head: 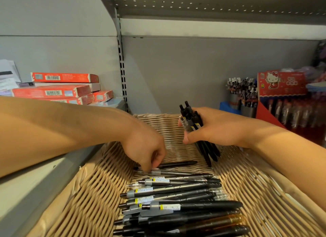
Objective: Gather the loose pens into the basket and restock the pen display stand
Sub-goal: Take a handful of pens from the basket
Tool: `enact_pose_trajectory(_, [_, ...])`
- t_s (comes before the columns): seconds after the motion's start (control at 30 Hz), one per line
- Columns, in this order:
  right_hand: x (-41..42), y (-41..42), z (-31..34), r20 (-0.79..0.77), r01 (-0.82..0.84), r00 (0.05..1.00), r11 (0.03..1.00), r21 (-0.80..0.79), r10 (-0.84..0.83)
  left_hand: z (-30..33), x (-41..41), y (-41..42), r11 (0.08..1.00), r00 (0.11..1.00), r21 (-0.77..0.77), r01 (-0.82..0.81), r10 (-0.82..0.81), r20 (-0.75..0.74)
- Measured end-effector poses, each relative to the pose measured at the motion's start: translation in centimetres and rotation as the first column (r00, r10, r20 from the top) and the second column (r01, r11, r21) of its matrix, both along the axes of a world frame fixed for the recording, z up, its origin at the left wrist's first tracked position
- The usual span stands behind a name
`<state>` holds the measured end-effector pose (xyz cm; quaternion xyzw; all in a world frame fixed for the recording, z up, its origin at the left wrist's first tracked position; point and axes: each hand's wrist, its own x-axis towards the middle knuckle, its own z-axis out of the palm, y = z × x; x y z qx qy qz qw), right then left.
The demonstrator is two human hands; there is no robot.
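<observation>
Grey metal shelf bay (202, 74), woven tan wicker basket (88, 192) set on it — black pens (176, 192) piled inside, one pinched by left hand (146, 148), black pen bundle (194, 123) clasped by right hand (211, 129).

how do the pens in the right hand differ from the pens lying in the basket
The bundle of pens stands nearly upright, gripped together by the right hand; the loose pens lie flat across the wicker basket. The bundle is lifted off the weave; the loose ones rest on it, the left hand reaching to them. Both are mostly black click pens.
</observation>
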<state>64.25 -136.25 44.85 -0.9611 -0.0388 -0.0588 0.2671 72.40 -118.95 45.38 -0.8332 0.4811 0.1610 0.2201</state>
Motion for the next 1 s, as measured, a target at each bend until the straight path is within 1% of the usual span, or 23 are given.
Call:
enact_pose_trajectory(0.1, [0.0, 0.0, 0.0, 0.001, -0.002, 1.000, 1.000, 0.003, 0.002, 0.0, -0.1, 0.0, 0.999, 1.000, 0.037, -0.011, 0.011, -0.004])
enact_pose_trajectory(0.17, [0.0, 0.0, 0.0, 0.000, -0.002, 1.000, 1.000, 0.003, 0.002, 0.1, -0.2, 0.1, 1.000, 1.000, -0.006, -0.019, 0.018, -0.011])
enact_pose_trajectory(0.23, [0.0, 0.1, 0.0, 0.010, 0.000, 1.000, 1.000, 0.004, 0.000, 0.2, -0.2, 0.1, 0.993, 0.999, -0.119, -0.026, 0.023, -0.028])
enact_pose_trajectory(0.3, [0.0, 0.1, 0.0, 0.026, 0.007, 1.000, 1.000, 0.001, -0.007, 0.5, 0.0, 0.0, 0.960, 1.000, -0.281, -0.021, 0.019, -0.011])
enact_pose_trajectory(0.37, [0.0, 0.2, 0.0, 0.039, 0.008, 0.999, 1.000, 0.011, -0.008, 0.7, 0.2, -0.1, 0.898, 1.000, -0.440, -0.013, 0.020, 0.012])
enact_pose_trajectory(0.43, [-0.1, 0.2, 0.0, 0.048, 0.003, 0.999, 0.999, 0.035, -0.005, 0.8, 0.4, -0.3, 0.816, 1.000, -0.577, -0.022, 0.026, 0.000])
enact_pose_trajectory(0.5, [-0.2, 0.2, 0.1, 0.058, -0.002, 0.998, 0.998, 0.061, -0.001, 0.7, 0.7, -0.5, 0.732, 0.997, -0.678, -0.069, 0.026, -0.073])
enact_pose_trajectory(0.6, [-0.2, 0.1, 0.1, 0.069, -0.009, 0.998, 0.995, 0.100, 0.002, 0.8, 0.8, -0.6, 0.617, 0.982, -0.772, -0.151, 0.002, -0.190])
enact_pose_trajectory(0.77, [-0.1, -0.2, -0.1, 0.077, -0.032, 0.997, 0.983, 0.183, 0.018, 1.0, 0.7, -0.6, 0.452, 0.924, -0.838, -0.305, -0.072, -0.376])
enact_pose_trajectory(0.9, [0.0, -0.5, -0.3, 0.078, -0.048, 0.997, 0.959, 0.280, 0.027, 1.1, 0.5, -0.6, 0.389, 0.871, -0.831, -0.398, -0.123, -0.476])
enact_pose_trajectory(1.0, [-0.1, -0.6, -0.4, 0.082, -0.024, 0.997, 0.937, 0.350, -0.005, 1.1, 0.6, -0.7, 0.380, 0.844, -0.815, -0.437, -0.141, -0.518])
